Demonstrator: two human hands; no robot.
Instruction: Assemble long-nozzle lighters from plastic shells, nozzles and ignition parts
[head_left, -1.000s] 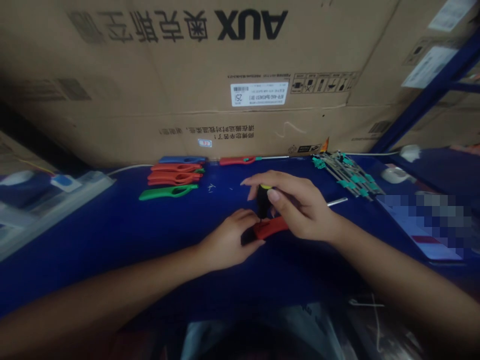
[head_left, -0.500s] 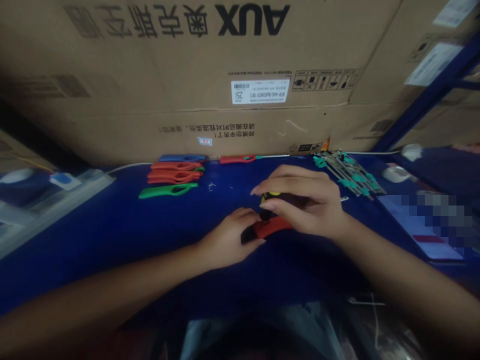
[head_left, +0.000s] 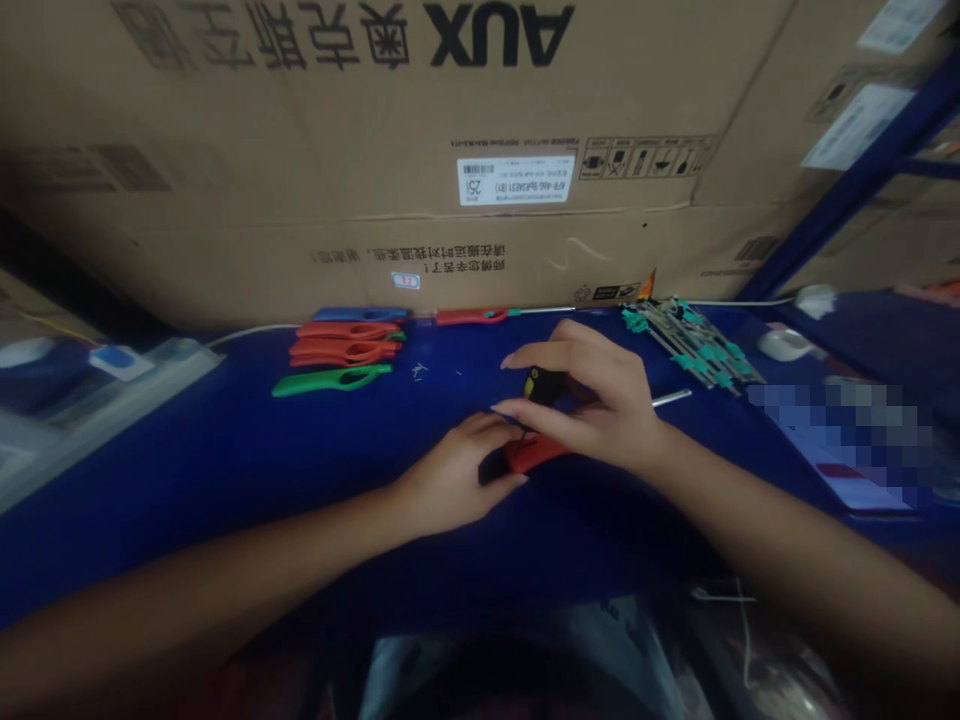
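Observation:
Low over the blue table, my left hand [head_left: 457, 475] is closed on the black end of a red lighter handle [head_left: 534, 452]. My right hand [head_left: 596, 395] curls its thumb and fingers around a short black-and-yellow screwdriver [head_left: 541, 385]. The screwdriver's dark shaft points down at the lighter handle, near my left fingertips; its tip is hidden. A metal rod [head_left: 671, 398] sticks out behind my right hand, and I cannot tell whether it belongs to the held lighter.
Red, blue and green lighter handles [head_left: 330, 380] lie at the back left. Beside them is a red lighter [head_left: 472, 316] with a metal tube. Several metal tubes with teal parts [head_left: 697, 345] are piled at the back right, near a phone [head_left: 862, 480]. A large cardboard box [head_left: 360, 180] stands behind.
My right hand has turned and shifted slightly left, exposing more of the black-and-yellow handle and the metal rod behind. My left hand keeps its hold on the lighter handle.

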